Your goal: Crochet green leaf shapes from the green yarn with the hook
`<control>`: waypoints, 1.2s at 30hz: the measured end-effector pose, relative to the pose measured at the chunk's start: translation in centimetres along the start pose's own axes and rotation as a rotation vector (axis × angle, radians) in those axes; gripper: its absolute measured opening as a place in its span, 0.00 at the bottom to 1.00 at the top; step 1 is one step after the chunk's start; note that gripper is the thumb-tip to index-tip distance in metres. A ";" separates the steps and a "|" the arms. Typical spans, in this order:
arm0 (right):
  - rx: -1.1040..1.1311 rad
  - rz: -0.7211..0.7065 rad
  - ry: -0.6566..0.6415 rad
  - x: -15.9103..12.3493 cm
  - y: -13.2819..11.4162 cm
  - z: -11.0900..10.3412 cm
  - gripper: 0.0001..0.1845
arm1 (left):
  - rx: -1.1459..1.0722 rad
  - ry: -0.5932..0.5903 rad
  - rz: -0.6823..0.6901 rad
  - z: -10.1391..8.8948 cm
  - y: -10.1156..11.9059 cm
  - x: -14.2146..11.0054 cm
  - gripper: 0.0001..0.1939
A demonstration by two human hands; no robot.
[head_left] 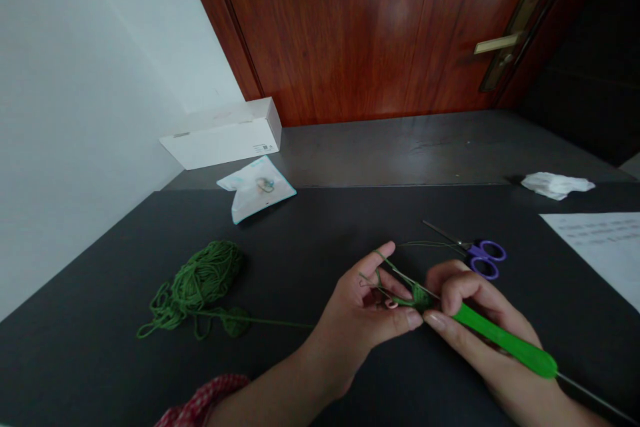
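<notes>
A small green crocheted piece [421, 297] sits between the two hands, above the middle of the dark desk [75, 360] and toward its right. The left hand [357, 307] pinches it between narrowly closed fingers [407, 319], with a strand of green yarn [265, 320] looped up over the raised forefinger. The right hand [480, 320] wraps its fingers [467, 287] around a crochet hook [505, 340] with a bright green handle. The hook's long axis runs diagonally, its handle reaching up-left into the crocheted piece and a thin metal shaft [595, 400] extending down-right past the hand.

The yarn trails left to a loose green yarn ball [195, 287] on the desk. Just beyond the right hand lie purple-handled scissors [485, 259], blades pointing up-left, with nothing between them and the hand. Farther right lies a printed sheet of paper [595, 247]. Past the desk's far edge are a crumpled white tissue [557, 185], a clear plastic packet [257, 187], and a white box [223, 133] against a wooden door [350, 27].
</notes>
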State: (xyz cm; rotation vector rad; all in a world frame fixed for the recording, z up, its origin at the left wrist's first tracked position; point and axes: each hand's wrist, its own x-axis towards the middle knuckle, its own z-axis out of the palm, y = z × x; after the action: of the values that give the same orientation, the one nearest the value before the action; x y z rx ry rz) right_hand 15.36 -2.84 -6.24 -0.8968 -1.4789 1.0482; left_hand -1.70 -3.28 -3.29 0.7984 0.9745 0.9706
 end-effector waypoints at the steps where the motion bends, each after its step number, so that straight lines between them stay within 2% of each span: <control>1: 0.004 0.005 -0.005 0.0 0.1 0.0 0.10 | 0.008 0.002 0.006 0.0 0.0 0.0 0.44; 11: 0.049 0.036 -0.006 0.0 0.5 0.1 0.10 | 0.034 -0.025 0.003 -0.2 0.2 0.2 0.47; 20: 0.048 0.028 0.009 -0.2 0.6 0.3 0.11 | 0.007 -0.043 0.014 -0.4 0.1 0.2 0.45; 36: 0.038 0.022 -0.037 -0.2 0.6 0.0 0.11 | 0.006 -0.008 0.006 0.0 0.4 -0.1 0.45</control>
State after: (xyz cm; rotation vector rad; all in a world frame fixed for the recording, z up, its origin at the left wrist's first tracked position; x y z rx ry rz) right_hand 15.38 -2.82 -6.83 -0.8723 -1.4783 1.1109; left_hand -1.86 -3.28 -2.94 0.8099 0.9691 0.9695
